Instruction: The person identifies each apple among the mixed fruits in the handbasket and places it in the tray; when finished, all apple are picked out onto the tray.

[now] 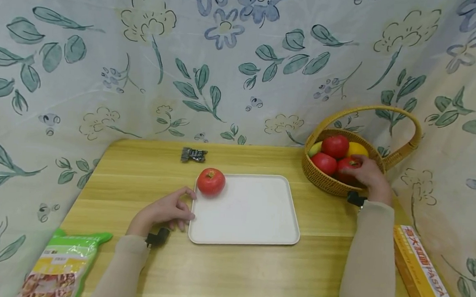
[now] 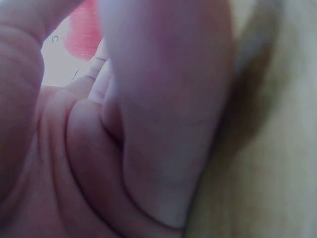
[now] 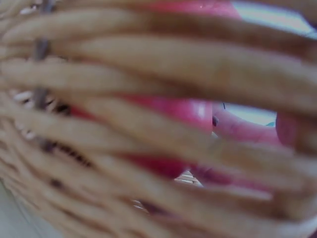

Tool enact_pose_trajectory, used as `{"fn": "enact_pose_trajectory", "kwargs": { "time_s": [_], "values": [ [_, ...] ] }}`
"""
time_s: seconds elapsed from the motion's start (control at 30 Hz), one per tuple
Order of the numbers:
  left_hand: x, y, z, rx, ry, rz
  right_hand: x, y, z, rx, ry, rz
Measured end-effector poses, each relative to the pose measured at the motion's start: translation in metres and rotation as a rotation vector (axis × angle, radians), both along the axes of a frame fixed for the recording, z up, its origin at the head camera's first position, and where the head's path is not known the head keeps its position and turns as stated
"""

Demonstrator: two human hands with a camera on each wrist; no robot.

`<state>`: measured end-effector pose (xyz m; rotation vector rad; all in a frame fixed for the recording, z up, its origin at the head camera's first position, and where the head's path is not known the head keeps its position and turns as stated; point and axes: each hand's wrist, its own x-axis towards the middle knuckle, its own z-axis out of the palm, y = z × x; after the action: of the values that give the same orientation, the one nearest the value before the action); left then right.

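My right hand [image 1: 370,175] reaches over the front rim of a wicker basket [image 1: 330,186], its fingers and thumb round a red tomato [image 1: 347,167] inside. Through the basket's weave, the right wrist view shows blurred red surfaces. At the left edge of a white tray [image 1: 246,213], my left hand [image 1: 166,210] rests with loosely bent fingers, fingertips right at the rim. Another red tomato [image 1: 211,182] sits in the tray's far left corner. In the left wrist view, part of its red skin [image 2: 85,32] shows beyond the fingers.
Other red fruits [image 1: 335,146], a yellow one [image 1: 358,150] and a green one share the basket, whose tall handle [image 1: 361,108] arches above. A small dark object [image 1: 193,155] lies behind the tray. A green packet [image 1: 57,264] lies front left, a pasta box [image 1: 428,277] front right.
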<state>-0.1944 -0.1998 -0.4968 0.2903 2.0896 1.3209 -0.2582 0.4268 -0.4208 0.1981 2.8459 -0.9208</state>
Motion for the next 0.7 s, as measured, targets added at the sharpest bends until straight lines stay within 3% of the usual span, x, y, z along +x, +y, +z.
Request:
{"fn": "enact_pose_trajectory", "kwargs": {
  "time_s": [0.7],
  "values": [
    [0.0008, 0.0000, 0.0011, 0.006, 0.002, -0.003, 0.0033, -0.0047, 0.0003, 0.070, 0.082, -0.033]
  ]
}}
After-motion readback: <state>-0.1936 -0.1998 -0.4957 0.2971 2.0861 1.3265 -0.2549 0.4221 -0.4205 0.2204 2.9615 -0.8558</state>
